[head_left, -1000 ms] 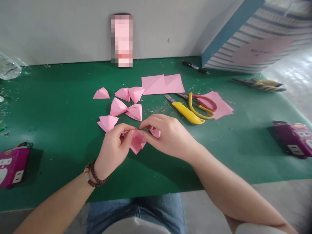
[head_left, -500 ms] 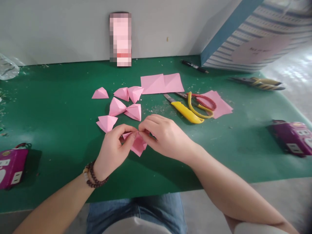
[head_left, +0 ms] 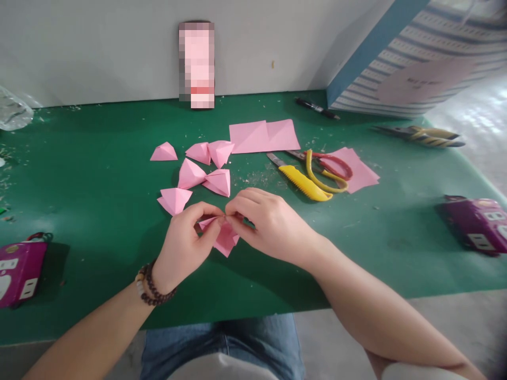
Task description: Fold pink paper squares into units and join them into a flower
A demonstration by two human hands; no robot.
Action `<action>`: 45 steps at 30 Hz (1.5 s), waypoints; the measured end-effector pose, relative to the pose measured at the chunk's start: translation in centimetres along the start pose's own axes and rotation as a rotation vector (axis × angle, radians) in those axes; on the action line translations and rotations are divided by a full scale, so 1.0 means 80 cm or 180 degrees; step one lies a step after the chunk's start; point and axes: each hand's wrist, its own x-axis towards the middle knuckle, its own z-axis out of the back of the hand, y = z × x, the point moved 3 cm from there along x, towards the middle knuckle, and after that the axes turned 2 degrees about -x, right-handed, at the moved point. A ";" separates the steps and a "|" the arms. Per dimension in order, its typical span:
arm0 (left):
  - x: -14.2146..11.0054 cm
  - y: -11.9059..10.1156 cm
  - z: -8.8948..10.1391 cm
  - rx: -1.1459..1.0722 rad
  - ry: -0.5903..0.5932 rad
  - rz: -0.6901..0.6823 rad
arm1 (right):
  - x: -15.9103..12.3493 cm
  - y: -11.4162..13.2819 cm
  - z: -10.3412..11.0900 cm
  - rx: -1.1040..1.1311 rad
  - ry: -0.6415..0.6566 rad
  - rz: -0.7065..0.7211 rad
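Note:
Between my hands is a partly folded piece of pink paper [head_left: 226, 241], its lower corner pointing toward me. My left hand [head_left: 192, 232] pinches its upper edge between thumb and fingers. Right beside it, my right hand [head_left: 269, 221] also pinches that edge, and the fingertips of both hands meet there. The fingers cover part of the fold. Just beyond my hands lie several folded pink paper pieces, among them one near my left hand [head_left: 175, 200], a pair joined at their tips [head_left: 191, 173] and a single one [head_left: 163, 152] farther back.
Flat pink sheets [head_left: 249, 137] lie behind a yellow-handled knife [head_left: 304, 182] and scissors [head_left: 348, 171]. More pink paper [head_left: 358, 174] sits under the scissors. Pliers [head_left: 428, 135], a pen [head_left: 317, 108] and a striped box [head_left: 396, 63] are at the right. Purple devices [head_left: 481, 224] flank both sides; a phone [head_left: 200, 63] leans on the wall.
Both hands keep their pinch on the pink paper, with only a very slight shift of fingers and paper. The whole view has moved a little; the other things lie as before.

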 end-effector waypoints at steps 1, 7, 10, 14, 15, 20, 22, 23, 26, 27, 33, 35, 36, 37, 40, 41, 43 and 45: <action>0.000 0.000 0.001 0.0016 -0.0020 -0.0036 | 0.000 0.001 0.000 0.0013 -0.0009 0.0003; -0.001 0.001 0.002 0.0130 -0.0263 -0.0120 | 0.001 0.003 0.003 0.0365 -0.0009 -0.0151; 0.001 0.003 0.001 0.0158 -0.0397 -0.0116 | 0.001 0.001 0.003 0.0514 0.0009 -0.0320; 0.002 0.007 -0.001 0.0047 -0.0269 -0.0079 | 0.001 -0.005 -0.004 0.0308 -0.0105 -0.0474; 0.003 0.009 -0.002 -0.0003 -0.0188 -0.0040 | 0.001 -0.006 -0.006 0.0224 -0.0073 -0.0454; 0.003 0.012 0.000 -0.0097 -0.0237 0.0031 | 0.002 -0.007 -0.004 0.0306 -0.0023 -0.0496; 0.003 0.011 0.005 -0.0167 -0.0517 -0.0008 | 0.002 -0.010 0.002 0.0624 -0.0074 -0.0756; 0.004 0.010 0.007 -0.0211 -0.0672 -0.0039 | 0.002 -0.012 0.004 0.0763 -0.0062 -0.0890; 0.004 0.009 0.014 -0.0257 -0.1074 -0.0174 | 0.000 -0.016 0.007 0.0985 0.0129 -0.1155; 0.004 0.008 0.015 -0.0259 -0.1164 -0.0228 | 0.000 -0.016 0.006 0.1004 0.0204 -0.1196; 0.003 0.010 0.007 -0.0251 -0.0914 -0.0174 | 0.000 -0.014 0.000 0.0702 0.0094 -0.1244; 0.003 0.011 0.003 -0.0292 -0.0703 -0.0026 | 0.002 -0.013 -0.003 0.0522 0.0105 -0.1214; 0.003 0.012 0.001 -0.0323 -0.0604 0.0055 | 0.002 -0.013 -0.004 0.0464 0.0134 -0.1198; 0.004 0.013 0.000 -0.0350 -0.0520 0.0127 | 0.002 -0.012 -0.005 0.0425 0.0167 -0.1179; 0.005 0.014 0.000 -0.0249 -0.0362 0.0229 | 0.002 -0.012 -0.006 0.0376 0.0252 -0.1134; 0.006 0.014 0.000 -0.0180 -0.0345 0.0219 | 0.002 -0.011 -0.006 0.0393 0.0274 -0.1116; 0.006 0.014 0.001 -0.0070 -0.0366 0.0186 | 0.001 -0.012 -0.004 0.0503 0.0338 -0.1070; 0.005 0.013 0.002 -0.0037 -0.0432 0.0172 | 0.000 -0.013 -0.002 0.0673 0.0442 -0.1036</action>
